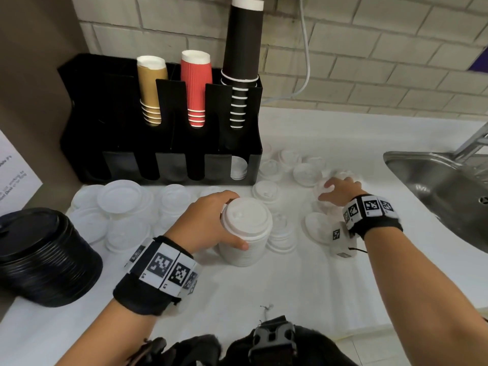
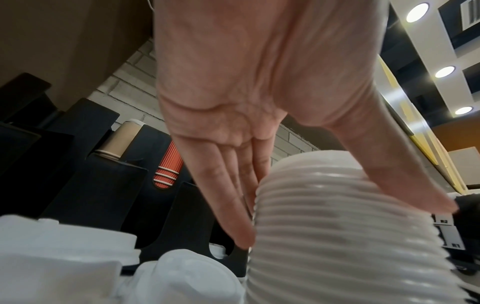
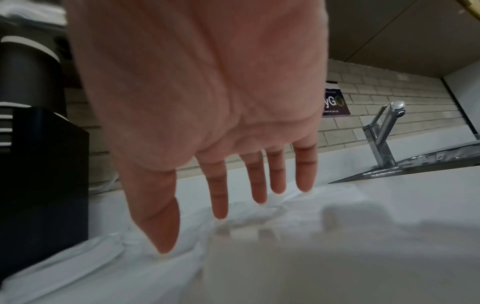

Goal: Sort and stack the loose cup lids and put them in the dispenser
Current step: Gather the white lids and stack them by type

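Observation:
A tall stack of white lids (image 1: pixel 247 233) stands mid-counter. My left hand (image 1: pixel 224 220) grips it near the top, fingers on the far side and thumb on the near side; in the left wrist view the ribbed stack (image 2: pixel 337 246) sits between thumb and fingers (image 2: pixel 233 205). My right hand (image 1: pixel 330 191) hovers palm down with spread, straight fingers (image 3: pixel 218 195) over loose white lids (image 1: pixel 306 173), holding nothing. The black dispenser (image 1: pixel 163 143) stands at the back; its rightmost lower slot holds a few white lids (image 1: pixel 239 169).
More loose white lids (image 1: pixel 121 199) lie left of the stack, and a short pile (image 1: pixel 281 233) right of it. A stack of black lids (image 1: pixel 39 254) sits near left. Gold, red and black cups fill the dispenser top. A steel sink (image 1: pixel 435 186) is at right.

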`<state>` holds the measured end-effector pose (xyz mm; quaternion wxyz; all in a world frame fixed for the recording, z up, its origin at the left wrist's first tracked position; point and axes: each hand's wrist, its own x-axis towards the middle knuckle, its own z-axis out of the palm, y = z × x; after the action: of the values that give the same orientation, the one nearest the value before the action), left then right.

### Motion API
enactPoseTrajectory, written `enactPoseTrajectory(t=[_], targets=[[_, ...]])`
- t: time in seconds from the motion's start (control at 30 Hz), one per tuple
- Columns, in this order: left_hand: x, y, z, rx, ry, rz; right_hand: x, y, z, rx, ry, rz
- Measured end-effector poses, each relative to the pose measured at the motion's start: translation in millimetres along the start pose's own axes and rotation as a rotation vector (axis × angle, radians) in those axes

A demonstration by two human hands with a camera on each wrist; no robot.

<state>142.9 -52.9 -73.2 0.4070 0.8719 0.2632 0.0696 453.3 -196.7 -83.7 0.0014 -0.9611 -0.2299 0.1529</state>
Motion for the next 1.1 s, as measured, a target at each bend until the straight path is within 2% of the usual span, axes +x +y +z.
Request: enactPoseTrajectory(t=[0.23, 0.37, 0.53, 0.73, 0.83, 0.93, 1.1], targets=[[-0.2, 1.0, -1.0, 0.004, -0.009, -0.006, 6.5, -2.5, 0.6, 0.036, -0.054, -0.111], [-0.8, 0.5, -1.0, -0.009, -0.009, -0.001, 3.8, -3.2, -8.5, 0.147, 0.003, -0.188], [-1.0, -0.1, -0.6, -0.004, -0.005, 0.005, -28.6, -18.5, -18.4, 0.426, 0.205, -0.493], [-2.4, 1.8, 0.0, 0.042, 0.011, 0.026, -86.9, -48.4, -5.4, 0.559, 0.252, -0.748], [-3.4, 1.8, 1.1, 0.055, 0.013, 0.029, -106.5, -55.8, 1.5, 0.698, 0.224, -0.801], [-5.2, 1.2, 2.7, 0.058, 0.024, 0.033, -120.1, -60.0, 8.2, 0.828, 0.114, -0.843], [-7.1, -1.0, 5.5, 0.002, 0.056, 0.012, -133.0, -67.9, 22.4, 0.749, 0.052, -0.905]])
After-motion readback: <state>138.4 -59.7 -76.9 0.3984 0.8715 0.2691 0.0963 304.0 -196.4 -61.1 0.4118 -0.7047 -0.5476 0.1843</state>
